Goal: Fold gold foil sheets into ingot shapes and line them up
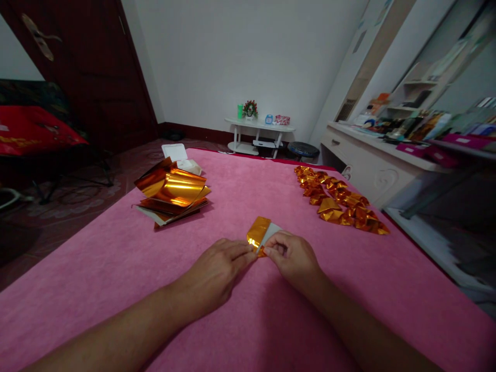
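Observation:
A partly folded sheet of gold foil paper [257, 231] lies on the pink cloth in front of me, its pale grey underside showing along the right part. My left hand [221, 266] rests flat on the cloth, fingers stretched out, with the fingertips on the sheet's near left edge. Thumb and fingers of my right hand [293, 257] are pinched together on the sheet's near right corner and cover part of it. To the left is a loose stack of gold foil sheets [176, 188]. Rows of folded gold foil pieces [329, 206] lie on the right.
The pink cloth [232, 181] spreads over the whole work surface. Behind the foil stack sits an opened white box [176, 152]. A cluttered dresser [372, 150] stands along the right side. Beyond the far edge are a small white table [259, 124] and a round stool [303, 150].

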Tool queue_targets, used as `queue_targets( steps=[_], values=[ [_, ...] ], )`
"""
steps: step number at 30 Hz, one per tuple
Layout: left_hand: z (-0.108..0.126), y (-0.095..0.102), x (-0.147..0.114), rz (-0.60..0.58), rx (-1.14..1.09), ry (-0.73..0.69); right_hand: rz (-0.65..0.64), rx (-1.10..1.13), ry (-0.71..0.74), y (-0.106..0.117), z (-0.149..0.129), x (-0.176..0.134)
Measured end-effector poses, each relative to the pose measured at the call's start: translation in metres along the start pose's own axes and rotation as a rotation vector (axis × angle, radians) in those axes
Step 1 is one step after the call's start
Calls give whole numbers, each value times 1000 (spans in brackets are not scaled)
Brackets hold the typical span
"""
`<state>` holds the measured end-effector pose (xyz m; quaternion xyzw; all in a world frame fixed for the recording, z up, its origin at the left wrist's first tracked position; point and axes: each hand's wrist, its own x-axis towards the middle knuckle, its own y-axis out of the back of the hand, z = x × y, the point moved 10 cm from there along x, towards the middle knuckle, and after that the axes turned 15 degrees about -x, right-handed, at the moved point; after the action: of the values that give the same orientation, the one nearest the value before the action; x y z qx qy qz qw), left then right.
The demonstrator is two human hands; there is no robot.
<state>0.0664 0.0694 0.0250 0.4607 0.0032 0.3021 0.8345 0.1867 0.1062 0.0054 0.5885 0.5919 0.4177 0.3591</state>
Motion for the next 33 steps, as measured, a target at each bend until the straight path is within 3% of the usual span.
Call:
queue_targets(
  steps=[8, 15, 20, 26, 33],
  values=[
    [-7, 8, 7, 58, -144, 58, -10, 84, 52, -2, 3, -1],
    [-37, 19, 26, 145, -301, 169, -45, 85, -23, -9, 8, 5],
    [-57, 14, 41, 52, -438, 191, -11, 98, -1, -6, 4, 3],
    [-63, 8, 51, -70, -615, 161, 5, 2, 60, -1, -2, 1],
    [-62, 7, 50, -64, -629, 158, -19, 38, 101, -5, -8, -4]
  ],
)
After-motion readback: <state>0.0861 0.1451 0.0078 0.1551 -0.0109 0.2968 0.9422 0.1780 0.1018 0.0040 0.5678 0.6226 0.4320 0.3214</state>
